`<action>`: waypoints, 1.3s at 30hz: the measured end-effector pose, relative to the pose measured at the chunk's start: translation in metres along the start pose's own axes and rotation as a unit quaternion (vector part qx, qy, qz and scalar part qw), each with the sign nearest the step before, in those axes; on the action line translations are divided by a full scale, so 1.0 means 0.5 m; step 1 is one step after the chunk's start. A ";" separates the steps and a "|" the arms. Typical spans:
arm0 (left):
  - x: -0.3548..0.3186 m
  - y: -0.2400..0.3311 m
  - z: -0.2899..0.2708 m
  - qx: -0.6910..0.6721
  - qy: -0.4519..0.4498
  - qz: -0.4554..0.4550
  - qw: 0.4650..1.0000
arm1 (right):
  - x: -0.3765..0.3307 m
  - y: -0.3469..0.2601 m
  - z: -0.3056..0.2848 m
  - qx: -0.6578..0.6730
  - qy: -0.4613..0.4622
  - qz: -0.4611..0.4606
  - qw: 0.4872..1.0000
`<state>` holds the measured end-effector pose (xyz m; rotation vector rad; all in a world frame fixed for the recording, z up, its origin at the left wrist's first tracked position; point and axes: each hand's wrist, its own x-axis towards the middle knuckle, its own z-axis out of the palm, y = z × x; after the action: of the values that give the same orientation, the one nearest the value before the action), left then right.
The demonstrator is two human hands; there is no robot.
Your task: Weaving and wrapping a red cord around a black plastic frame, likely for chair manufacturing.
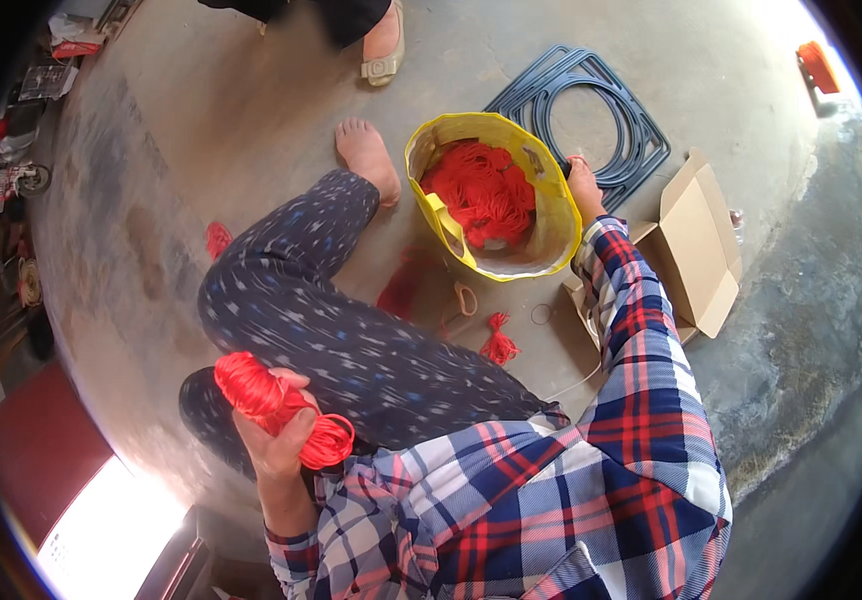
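My left hand (276, 430) is closed around bundles of shiny red cord (251, 388), held up beside my left knee; one bundle is wound tight, while another hangs in loops. My right arm reaches forward along the right side of a yellow bag (443, 222). There my right hand (585, 186) grips the bag's edge, its fingers partly hidden. Inside the bag lies a heap of red cord bundles (481, 190). On the floor between the bag and my leg are a small tied red cord bundle (499, 342) and scissors with tan handles (465, 298).
A dark blue-grey square frame (641, 130) with a round opening lies behind the bag. An open cardboard box (699, 245) stands right of my arm. Another person's shoe (383, 66) is at the top. A red bundle (218, 239) lies left of my leg.
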<state>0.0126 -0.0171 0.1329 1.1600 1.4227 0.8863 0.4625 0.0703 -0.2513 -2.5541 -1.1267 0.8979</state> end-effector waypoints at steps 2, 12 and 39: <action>0.008 0.003 0.005 -0.010 -0.038 0.008 0.999 | 0.008 0.026 0.009 -0.050 0.016 0.007 0.999; 0.014 0.005 0.014 -0.002 -0.038 0.018 0.999 | -0.045 0.027 0.040 -0.223 -0.026 -0.070 0.972; 0.068 -0.059 0.025 -0.098 -0.120 0.119 0.981 | -0.352 -0.091 -0.495 0.499 0.175 -0.313 0.789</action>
<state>0.0198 0.0072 0.0936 1.2559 0.9917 0.9916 0.4934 -0.0132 0.0426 -1.2710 -0.9048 0.5551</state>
